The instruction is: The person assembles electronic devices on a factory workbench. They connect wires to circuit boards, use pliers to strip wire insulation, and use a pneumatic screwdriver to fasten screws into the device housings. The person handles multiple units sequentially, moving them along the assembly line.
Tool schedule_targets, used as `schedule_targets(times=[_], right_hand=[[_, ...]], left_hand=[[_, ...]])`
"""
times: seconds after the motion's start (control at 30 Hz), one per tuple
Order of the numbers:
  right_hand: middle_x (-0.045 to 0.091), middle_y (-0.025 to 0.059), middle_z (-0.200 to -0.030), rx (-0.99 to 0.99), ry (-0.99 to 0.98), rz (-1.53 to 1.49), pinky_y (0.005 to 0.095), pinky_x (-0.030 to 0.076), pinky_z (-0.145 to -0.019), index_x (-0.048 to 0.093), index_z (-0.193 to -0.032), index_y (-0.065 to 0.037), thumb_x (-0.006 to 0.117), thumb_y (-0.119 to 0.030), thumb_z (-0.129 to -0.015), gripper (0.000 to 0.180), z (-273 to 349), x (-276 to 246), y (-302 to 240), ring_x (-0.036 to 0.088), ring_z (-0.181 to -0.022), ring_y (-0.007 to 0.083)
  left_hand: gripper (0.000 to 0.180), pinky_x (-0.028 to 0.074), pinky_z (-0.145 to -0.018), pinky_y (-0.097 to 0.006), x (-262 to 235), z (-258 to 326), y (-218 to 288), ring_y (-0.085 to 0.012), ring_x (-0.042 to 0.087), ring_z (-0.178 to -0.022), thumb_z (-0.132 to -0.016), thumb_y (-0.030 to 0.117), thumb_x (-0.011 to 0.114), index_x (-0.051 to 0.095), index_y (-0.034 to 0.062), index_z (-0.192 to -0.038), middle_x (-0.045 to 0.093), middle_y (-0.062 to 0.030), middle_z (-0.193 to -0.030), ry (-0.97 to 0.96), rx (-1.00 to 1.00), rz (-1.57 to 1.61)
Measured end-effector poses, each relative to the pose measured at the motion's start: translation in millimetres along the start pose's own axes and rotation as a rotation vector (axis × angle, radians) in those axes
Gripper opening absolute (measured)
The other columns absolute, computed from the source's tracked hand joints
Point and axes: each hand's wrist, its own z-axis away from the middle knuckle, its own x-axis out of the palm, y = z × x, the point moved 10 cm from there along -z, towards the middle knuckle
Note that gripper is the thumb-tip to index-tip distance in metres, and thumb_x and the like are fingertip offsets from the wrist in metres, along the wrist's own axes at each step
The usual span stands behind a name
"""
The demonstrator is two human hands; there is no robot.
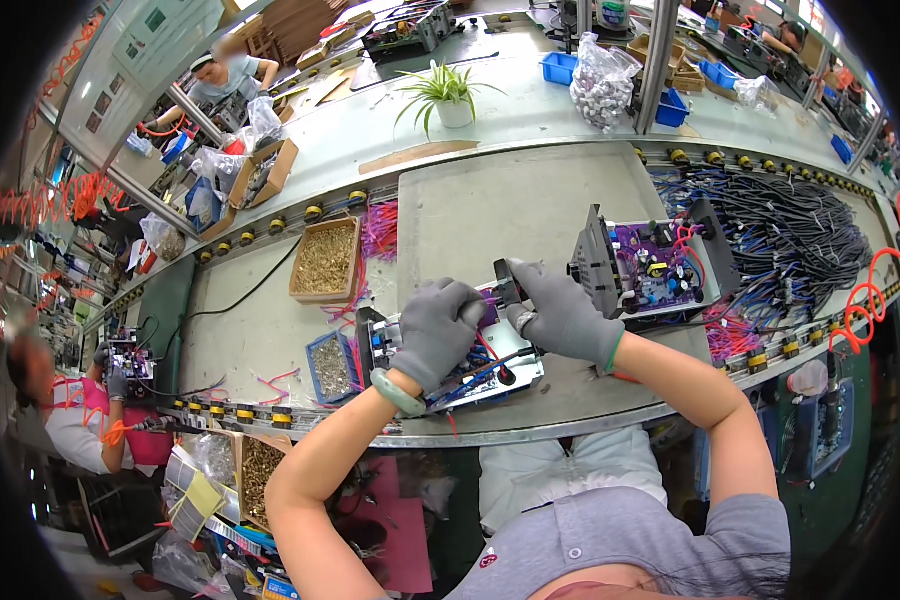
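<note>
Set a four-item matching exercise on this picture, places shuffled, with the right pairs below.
1. Grey-gloved left hand
2. Open dark-panelled case with purple circuit board
3. Brown rectangular box of brass-coloured parts
4. Spiky green plant in round white pot

A. On the pale far counter
B. Left of the left hand, beyond blue rectangular tray
C. At the open silver-white case nearest the person
D. Right of the grey-gloved right hand

Pairs: 1-C; 2-D; 3-B; 4-A
</note>
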Motion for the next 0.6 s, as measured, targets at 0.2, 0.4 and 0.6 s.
schedule_targets(times=[0.2, 0.4, 0.6], right_hand=[[0.061, 0.025, -0.104, -0.03, -0.009, 0.089, 0.0457, 0.051, -0.079, 0.044, -0.131, 0.007, 0.06, -0.019, -0.083, 0.057, 0.4, 3.7, -1.7, 0.063, -0.093, 0.0394], [0.061, 0.0246, -0.101, -0.037, 0.004, 0.115, 0.0453, 0.051, -0.077, 0.044, -0.13, 0.008, 0.059, -0.017, -0.084, 0.055, -0.3, 7.1, -2.3, 0.063, -0.09, 0.0394], [0.06, 0.0247, -0.105, -0.068, 0.014, 0.072, 0.0459, 0.052, -0.077, 0.043, -0.131, 0.007, 0.061, -0.02, -0.082, 0.059, -1.0, 4.7, -0.4, 0.064, -0.089, 0.039]], left_hand=[[0.009, 0.049, -0.067, -0.042, 6.4, -2.0, 20.8, -0.032, 0.061, -0.074, -0.079, 0.014, 0.068, 0.065, 0.0068, -0.075, 0.062, -0.0114, -0.075, 0.01, 0.203, -0.19], [0.006, 0.048, -0.061, -0.044, 16.1, -12.1, 34.8, -0.0319, 0.059, -0.07, -0.074, 0.011, 0.066, 0.06, 0.007, -0.073, 0.059, -0.011, -0.072, -0.078, 0.346, -0.264], [0.006, 0.047, -0.062, -0.045, 11.0, -12.9, 34.3, -0.0312, 0.06, -0.07, -0.074, 0.011, 0.066, 0.061, 0.0077, -0.073, 0.059, -0.01, -0.073, -0.14, 0.314, -0.313]])
